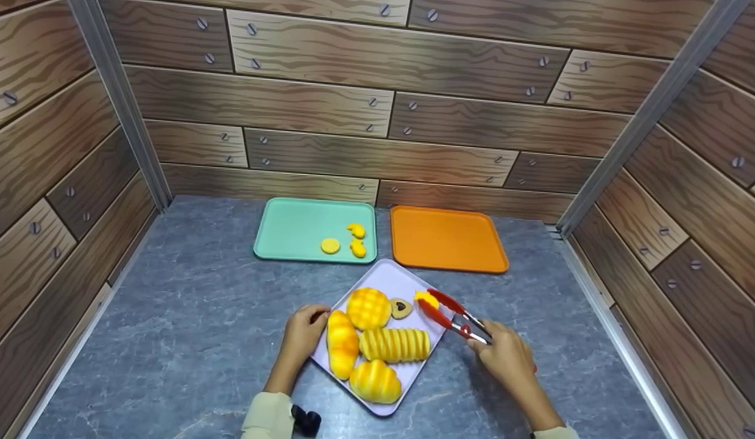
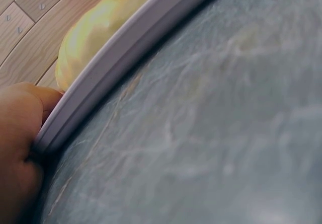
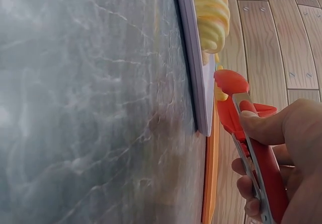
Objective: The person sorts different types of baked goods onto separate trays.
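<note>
"What could you hardly make out?"

"The yellow piece (image 1: 428, 300). It was at the right corner of the lilac tray (image 1: 386, 277), near the heart biscuit (image 1: 401, 308), and the tongs (image 1: 435, 313) covered part of it. I couldn't tell its shape, or whether it touched the tray."

"Did the wrist views help?"

"Little. On the right, only slivers of yellow showed behind the tongs. On the left, my hand was cut off, and so was some bread (image 2: 95, 38) above the rim (which loaf, I couldn't tell)."

"And your right hand (image 1: 505, 356)?"

"It was curled round the tongs, thumb along one arm. Their red tips stood apart, astride the piece; how firmly they pressed, I couldn't see."

"Your left hand (image 1: 303, 334)?"

"Fingers bent, it pinched the tray's left edge beside the long loaf (image 1: 342, 345)."
</note>
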A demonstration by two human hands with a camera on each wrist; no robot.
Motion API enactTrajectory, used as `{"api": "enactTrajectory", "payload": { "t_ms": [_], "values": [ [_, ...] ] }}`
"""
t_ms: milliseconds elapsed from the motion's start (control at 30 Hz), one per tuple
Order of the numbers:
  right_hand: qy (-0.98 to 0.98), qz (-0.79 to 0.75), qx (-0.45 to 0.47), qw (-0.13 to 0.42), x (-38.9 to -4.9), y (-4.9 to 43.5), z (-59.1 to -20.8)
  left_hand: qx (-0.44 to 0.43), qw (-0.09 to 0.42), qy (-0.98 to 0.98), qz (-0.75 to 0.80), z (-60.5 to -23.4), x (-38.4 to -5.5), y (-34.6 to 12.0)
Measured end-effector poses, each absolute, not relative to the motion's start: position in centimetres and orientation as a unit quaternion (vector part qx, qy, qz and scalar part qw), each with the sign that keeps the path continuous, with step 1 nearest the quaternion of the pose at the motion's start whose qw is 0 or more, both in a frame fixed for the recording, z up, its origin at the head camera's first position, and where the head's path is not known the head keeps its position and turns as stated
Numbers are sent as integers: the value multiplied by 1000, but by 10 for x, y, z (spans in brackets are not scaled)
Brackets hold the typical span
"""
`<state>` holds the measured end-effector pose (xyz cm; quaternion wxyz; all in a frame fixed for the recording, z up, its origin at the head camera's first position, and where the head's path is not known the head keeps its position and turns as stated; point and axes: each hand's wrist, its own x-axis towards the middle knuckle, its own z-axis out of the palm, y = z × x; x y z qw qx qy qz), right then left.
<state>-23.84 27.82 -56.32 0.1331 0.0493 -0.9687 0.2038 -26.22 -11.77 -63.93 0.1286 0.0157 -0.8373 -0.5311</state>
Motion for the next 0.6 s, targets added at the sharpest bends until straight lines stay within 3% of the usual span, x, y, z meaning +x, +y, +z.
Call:
{"api": "enactTrajectory", "payload": {
  "t_ms": [600],
  "values": [
    [-958,232,90,142,-284,234,-550,30,124,-838,-530,-639,-262,-117]
  ]
}}
